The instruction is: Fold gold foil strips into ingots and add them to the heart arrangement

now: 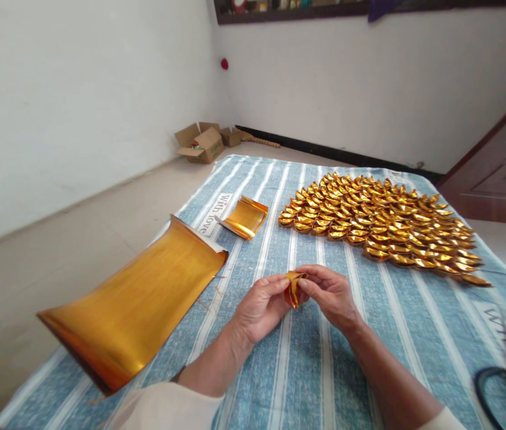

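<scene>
Between my two hands, low over the table, is a small piece of folded gold foil paper (296, 288), partly hidden by the fingers. My left hand (265, 304) pinches its left side with the thumb on top. On the other side, my right hand (331, 294) grips it between thumb and fingers. Beyond my hands, many finished gold paper ingots (373, 218) lie in packed rows. A large curled sheet of gold foil paper (140, 298) rests to the left, and a small stack of cut gold pieces (247, 216) lies past it.
A blue and white striped cloth (261, 382) covers the table. Black-handled scissors (499, 388) lie at the near right corner. On the floor behind stand an open cardboard box (201, 145) and a smaller box (231, 137). A brown wooden door (499, 161) is at the right.
</scene>
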Demonstrator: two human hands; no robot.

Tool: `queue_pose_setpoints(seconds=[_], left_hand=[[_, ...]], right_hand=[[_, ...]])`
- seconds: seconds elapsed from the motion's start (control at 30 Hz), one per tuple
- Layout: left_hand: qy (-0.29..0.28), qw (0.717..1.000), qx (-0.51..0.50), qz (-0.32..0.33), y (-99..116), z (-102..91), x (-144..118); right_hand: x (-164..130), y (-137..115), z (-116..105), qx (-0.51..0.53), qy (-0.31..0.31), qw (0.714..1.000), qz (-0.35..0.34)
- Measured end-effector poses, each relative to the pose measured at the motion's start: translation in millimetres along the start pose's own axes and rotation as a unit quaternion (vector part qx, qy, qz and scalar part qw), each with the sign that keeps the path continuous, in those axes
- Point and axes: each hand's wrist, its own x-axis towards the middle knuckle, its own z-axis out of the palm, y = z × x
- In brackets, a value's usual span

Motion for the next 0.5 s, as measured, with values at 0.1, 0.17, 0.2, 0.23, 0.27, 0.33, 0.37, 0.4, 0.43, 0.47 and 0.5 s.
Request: queue_pose_setpoints(seconds=[0.1, 0.17, 0.2, 0.23, 0.27, 0.33, 0.37, 0.4, 0.43, 0.47, 0.5], left_hand=[[-0.003, 1.0, -0.001, 0.005, -0.2, 0.3, -0.2], [-0.002, 1.0, -0.003, 0.005, -0.6, 0.1, -0.2], [-0.001, 1.0, -0.004, 0.004, -0.9, -0.1, -0.2], [0.0, 1.0, -0.006, 0.004, -1.2, -0.3, -0.2], [0.002, 1.0, -0.008, 0.004, -1.7, -0.6, -0.2], [0.007, 1.0, -0.012, 0.007, -2.7, -1.2, -0.1], [0.008, 1.0, -0.012, 0.009, -3.2, -1.5, 0.1], [0.008, 1.0, -0.012, 0.01, -3.6, -1.7, 0.2], [0.006, 1.0, -0.012, 0.011, -3.8, -1.9, 0.4], [0.003, 1.0, -0.012, 0.012, -3.9, -2.1, 0.6], [-0.001, 1.0, -0.013, 0.011, -3.8, -2.0, 0.7]], right_hand=[[-0.3, -0.8, -0.3, -0.003, -0.008, 1.0, -0.003], [-0.5, -1.6, -0.3, -0.003, -0.013, 1.0, -0.009], [-0.5, -2.0, -0.3, -0.003, -0.014, 1.0, -0.013], [-0.5, -2.2, -0.3, -0.004, -0.013, 1.0, -0.017], [-0.5, -2.2, -0.4, -0.006, -0.012, 1.0, -0.02], [-0.4, -1.9, -0.8, -0.008, -0.012, 1.0, -0.024], [-0.3, -1.5, -1.1, -0.007, -0.015, 1.0, -0.023], [-0.2, -1.2, -1.3, -0.006, -0.018, 1.0, -0.021], [-0.1, -0.9, -1.5, -0.005, -0.02, 1.0, -0.02], [0.0, -0.9, -1.6, -0.005, -0.021, 1.0, -0.02], [0.1, -1.0, -1.5, -0.005, -0.02, 1.0, -0.022]])
